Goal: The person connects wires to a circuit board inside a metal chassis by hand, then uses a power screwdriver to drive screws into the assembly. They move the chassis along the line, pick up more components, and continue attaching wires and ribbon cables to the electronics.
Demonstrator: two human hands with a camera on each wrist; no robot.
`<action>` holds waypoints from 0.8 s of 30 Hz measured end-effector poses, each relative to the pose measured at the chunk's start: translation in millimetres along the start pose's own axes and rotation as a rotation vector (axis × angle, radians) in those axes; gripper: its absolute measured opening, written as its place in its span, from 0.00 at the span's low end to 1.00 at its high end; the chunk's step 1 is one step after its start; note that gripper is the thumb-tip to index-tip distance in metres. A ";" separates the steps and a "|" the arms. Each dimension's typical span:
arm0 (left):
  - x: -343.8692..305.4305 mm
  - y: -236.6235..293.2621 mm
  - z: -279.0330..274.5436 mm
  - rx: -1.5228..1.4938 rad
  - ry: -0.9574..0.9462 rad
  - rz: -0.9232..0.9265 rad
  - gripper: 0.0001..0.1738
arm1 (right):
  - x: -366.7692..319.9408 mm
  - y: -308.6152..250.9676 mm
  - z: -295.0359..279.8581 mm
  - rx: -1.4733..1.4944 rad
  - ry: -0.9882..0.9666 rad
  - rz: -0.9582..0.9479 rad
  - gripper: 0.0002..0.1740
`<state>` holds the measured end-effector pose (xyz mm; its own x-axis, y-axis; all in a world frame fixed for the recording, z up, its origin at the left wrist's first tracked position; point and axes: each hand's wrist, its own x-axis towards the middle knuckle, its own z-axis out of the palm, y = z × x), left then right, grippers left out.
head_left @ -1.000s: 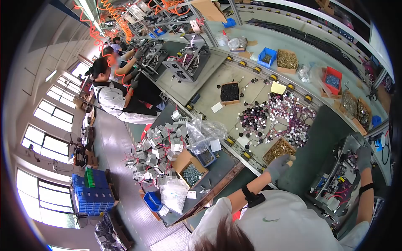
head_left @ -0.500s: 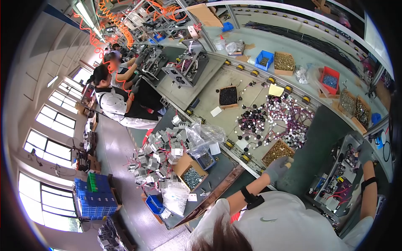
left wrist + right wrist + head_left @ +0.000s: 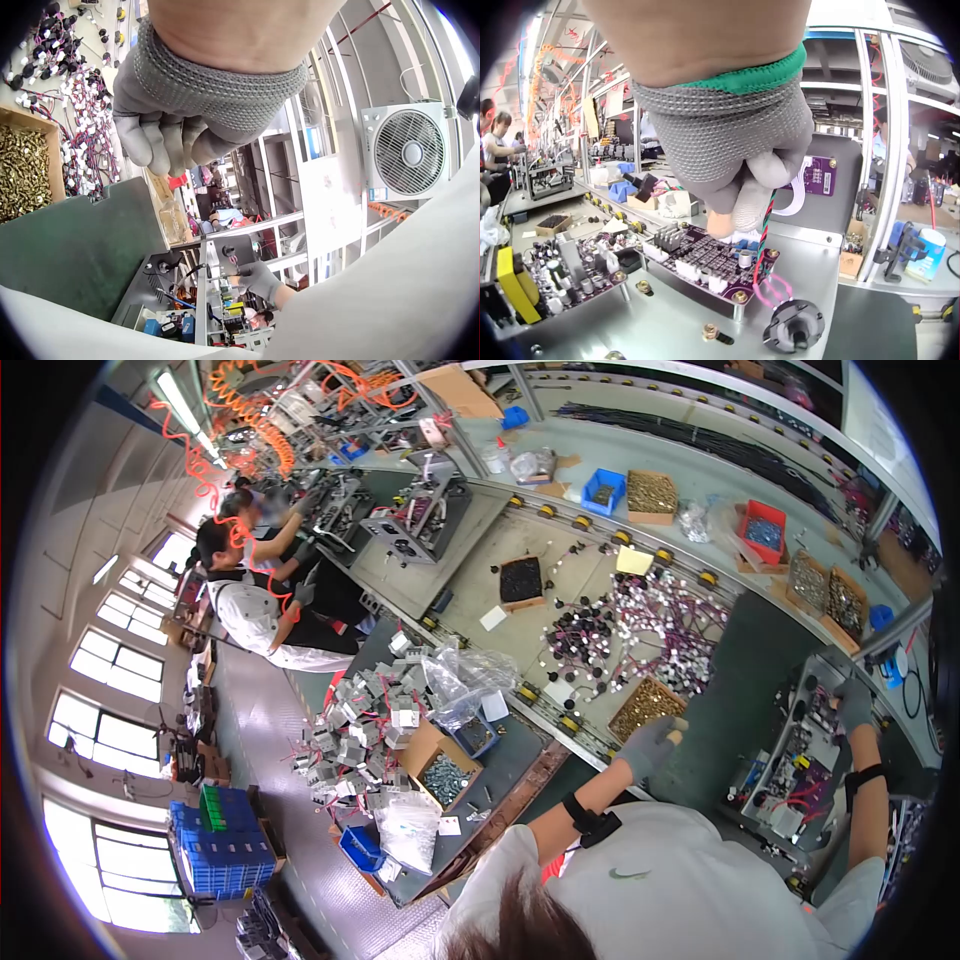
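Note:
My left hand (image 3: 650, 746), in a grey knit glove, hovers beside a cardboard box of brass-coloured screws (image 3: 652, 705). Its fingers hang loosely bent in the left wrist view, and nothing shows between them. The gloved right hand (image 3: 731, 161) is low over a purple circuit board (image 3: 701, 262) mounted in a metal chassis (image 3: 800, 755). Curled fingers there hold a twisted red-green wire (image 3: 766, 232), which comes out on both sides of the hand. Below it lies a round black knob-like part (image 3: 793, 327) with pink leads. A bare fingertip shows right above the board.
Beside the screw box lies a heap of white-plugged wires (image 3: 665, 635). A dark green mat (image 3: 735, 690) separates the hands. Grey metal parts (image 3: 365, 725) and a carton of bolts (image 3: 447, 778) cover the left table. Bins, including a red one (image 3: 763, 532), line the back shelf.
The head view has shifted slightly, moving the scene left and up. Both hands keep about the same places, the left by the screw box, the right over the chassis.

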<state>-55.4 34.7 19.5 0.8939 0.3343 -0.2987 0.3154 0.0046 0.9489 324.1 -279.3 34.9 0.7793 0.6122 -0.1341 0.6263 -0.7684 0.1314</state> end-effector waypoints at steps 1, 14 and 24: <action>0.7 -5.1 0.6 -0.008 0.012 0.038 0.14 | -12.4 -21.8 -21.9 0.043 0.031 0.026 0.11; -14.3 -9.0 -16.0 -0.119 -0.028 -0.011 0.16 | -49.7 -69.9 -84.6 0.474 0.003 -0.175 0.18; 15.6 -8.9 1.0 -0.019 -0.197 -0.040 0.18 | -215.4 -104.8 -112.4 0.728 0.389 0.313 0.13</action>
<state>-44.0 38.9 6.3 0.9263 0.1423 -0.3489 0.3479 0.0329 0.9370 93.2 -309.6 160.4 0.9482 0.2714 0.1649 0.3162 -0.7585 -0.5698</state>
